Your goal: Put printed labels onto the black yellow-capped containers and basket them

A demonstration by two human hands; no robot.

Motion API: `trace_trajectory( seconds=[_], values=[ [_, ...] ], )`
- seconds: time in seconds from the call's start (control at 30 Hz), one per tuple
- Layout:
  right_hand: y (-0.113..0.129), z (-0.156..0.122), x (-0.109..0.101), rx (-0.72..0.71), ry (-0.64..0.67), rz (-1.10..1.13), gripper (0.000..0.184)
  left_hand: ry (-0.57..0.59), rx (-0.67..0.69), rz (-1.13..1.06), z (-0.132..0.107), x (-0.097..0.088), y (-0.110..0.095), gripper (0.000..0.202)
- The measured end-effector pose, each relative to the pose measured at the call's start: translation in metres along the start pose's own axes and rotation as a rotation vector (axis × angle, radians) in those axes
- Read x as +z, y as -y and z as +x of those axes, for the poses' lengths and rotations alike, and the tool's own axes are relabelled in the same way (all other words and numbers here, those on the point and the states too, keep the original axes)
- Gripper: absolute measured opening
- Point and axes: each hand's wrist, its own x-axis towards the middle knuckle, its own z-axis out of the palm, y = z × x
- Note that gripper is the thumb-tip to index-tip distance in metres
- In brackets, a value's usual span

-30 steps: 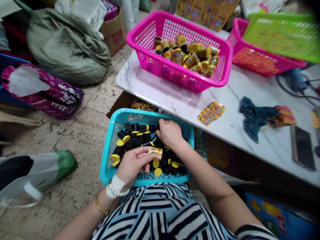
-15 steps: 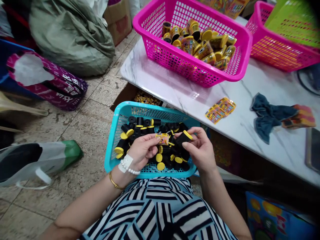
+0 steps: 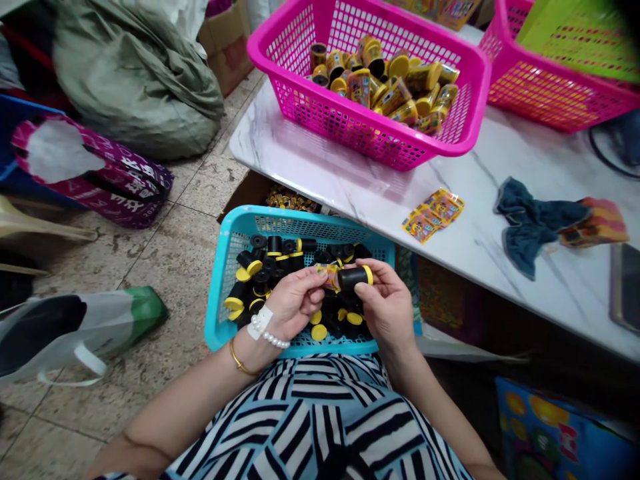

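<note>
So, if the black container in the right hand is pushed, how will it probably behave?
Laid on its side, the black container would likely roll, as its body looks cylindrical. It is probably stiff, since its outline looks straight in the right hand.

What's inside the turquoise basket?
Black canisters and yellow lids lie jumbled in the turquoise basket. The left hand and right hand cover part of them; whatever lies beneath the top layer can't be seen.

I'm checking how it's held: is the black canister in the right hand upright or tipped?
Tipped on its side: the black canister lies crosswise in the right hand, its yellow end facing right.
</note>
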Motion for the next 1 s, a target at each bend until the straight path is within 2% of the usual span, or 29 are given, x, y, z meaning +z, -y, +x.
trace_trajectory(
  seconds=[0.2,0.3,0.43,0.63,0.8,0.87,0.93,1.0],
  values=[
    [0.002,-0.004,0.008,-0.021,-0.054,-0.042,0.027,0.012,0.010,-0.038,0.001,0.001,-0.001,0.021],
    [0.005,-0.009,0.009,-0.096,-0.085,-0.186,0.028,0.002,0.008,-0.048,0.002,-0.001,-0.002,0.018],
    [0.005,-0.014,0.009,-0.207,-0.038,-0.348,0.031,-0.002,0.001,-0.045,0.005,-0.004,-0.004,0.016],
    [-0.001,-0.011,0.006,-0.206,0.056,-0.308,0.031,-0.028,0.087,0.039,0.001,-0.005,-0.002,0.027],
    [-0.004,-0.005,-0.003,-0.387,-0.106,-0.367,0.037,-0.106,0.178,0.144,-0.008,-0.003,0.000,0.039],
    [-0.003,-0.004,-0.005,-0.433,-0.112,-0.361,0.037,-0.124,0.234,0.174,-0.010,-0.003,-0.002,0.041],
    [-0.002,-0.004,-0.005,-0.450,-0.065,-0.344,0.037,-0.061,0.217,0.232,-0.011,-0.003,-0.006,0.045],
    [0.001,-0.005,-0.004,-0.455,0.014,-0.375,0.039,0.052,0.153,0.317,-0.009,-0.005,-0.009,0.045]
  ],
)
